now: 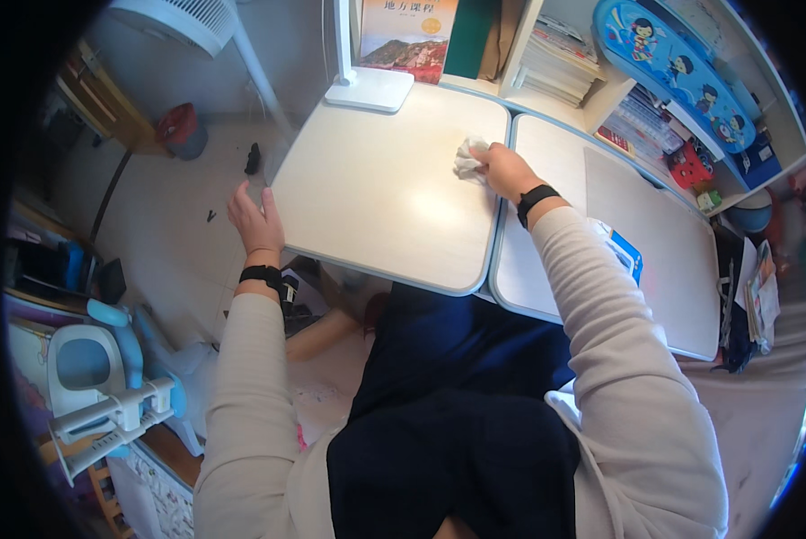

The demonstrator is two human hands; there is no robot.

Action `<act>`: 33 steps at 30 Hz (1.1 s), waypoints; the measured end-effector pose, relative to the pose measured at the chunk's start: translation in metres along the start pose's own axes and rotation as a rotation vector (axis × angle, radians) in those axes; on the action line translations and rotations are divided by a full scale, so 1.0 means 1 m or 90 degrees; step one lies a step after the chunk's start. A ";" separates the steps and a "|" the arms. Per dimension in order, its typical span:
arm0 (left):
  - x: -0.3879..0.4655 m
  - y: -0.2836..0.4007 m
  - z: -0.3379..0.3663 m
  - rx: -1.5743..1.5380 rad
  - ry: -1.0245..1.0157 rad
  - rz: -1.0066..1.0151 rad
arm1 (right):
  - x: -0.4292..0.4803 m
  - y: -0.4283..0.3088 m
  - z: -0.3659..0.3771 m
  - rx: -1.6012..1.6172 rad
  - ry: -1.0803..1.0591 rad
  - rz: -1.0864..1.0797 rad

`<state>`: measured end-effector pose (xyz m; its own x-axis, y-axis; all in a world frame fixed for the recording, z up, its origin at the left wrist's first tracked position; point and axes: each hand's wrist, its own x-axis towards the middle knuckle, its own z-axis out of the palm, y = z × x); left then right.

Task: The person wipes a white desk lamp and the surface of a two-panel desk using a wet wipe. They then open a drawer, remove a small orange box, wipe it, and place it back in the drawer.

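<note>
In my right hand (508, 172) is a crumpled white tissue or cloth (471, 159), pressed to the pale desktop (382, 162) near its right edge. A narrow gap parts this desktop from a second desk panel (544, 162) on the right. My left hand (256, 217) is at the left edge of the desktop, fingers apart and holding nothing; whether it touches the edge I cannot tell. The white base of a desk lamp (370, 90) stands at the far left corner. Both wrists wear black bands.
Behind the desk, shelves hold a book with a mountain cover (406, 40), a paper stack (554, 64) and a blue cartoon-printed case (679, 74). A blue and white packet (622, 252) lies on the right panel. A bin (184, 131) and a blue-white chair (86, 364) are on the left.
</note>
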<state>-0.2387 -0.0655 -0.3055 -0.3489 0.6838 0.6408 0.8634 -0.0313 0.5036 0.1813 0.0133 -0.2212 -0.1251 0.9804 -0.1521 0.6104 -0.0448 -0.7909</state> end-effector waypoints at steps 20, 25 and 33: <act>-0.022 0.289 -0.015 0.024 -0.506 0.318 | -0.207 0.055 0.021 -0.228 0.155 -0.220; -0.052 0.387 0.016 -0.166 -0.755 0.442 | -0.226 0.074 0.001 -0.250 0.144 -0.248; -0.083 0.490 0.056 -0.007 -0.770 0.782 | -0.220 0.077 -0.001 -0.221 0.158 -0.284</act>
<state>0.2340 -0.0970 -0.1445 0.9164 0.3756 -0.1384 0.3902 -0.9154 0.0988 0.2562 -0.2056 -0.2480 -0.2674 0.9074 0.3241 0.7656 0.4043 -0.5004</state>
